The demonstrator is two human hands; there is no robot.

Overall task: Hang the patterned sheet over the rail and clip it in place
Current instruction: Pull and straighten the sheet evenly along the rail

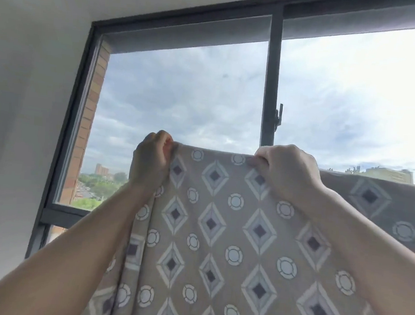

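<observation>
While you hold the patterned sheet point(210, 232) up before the window point(272, 75), look first to the left. Your left grip point(151, 160) is closed on the sheet's top corner, fingers curled round a bunch of cloth. The white wall point(18, 117) and the brick reveal point(90, 113) stand well off to its left. Below that grip the cloth hangs in folds, so I judge this edge needs a tug outward to flatten it before any clip goes on.

Between the 2 grips the top hem runs nearly level and taut, and the diamonds and rings lie flat. Aim to hold that tension as you settle the hem.

Your right grip point(285, 171) is clamped on the same hem, fingers hooked over the top edge and knuckles toward you. It sits just below the window's dark centre post and the latch point(278, 117). To its right the sheet stretches on in a straight line, darker against the bright sky, which suggests it lies over something there. The rail itself is hidden, so I cannot tell whether the cloth is over it where you hold.

My advice is to lift both grips together, fold an even margin over the rail, and free only 1 grip at a time. The other can then pin the cloth while you reach for a clip.

No clip shows, and no basket, bag or other container is in view, so where the clips are kept cannot be told.
</observation>
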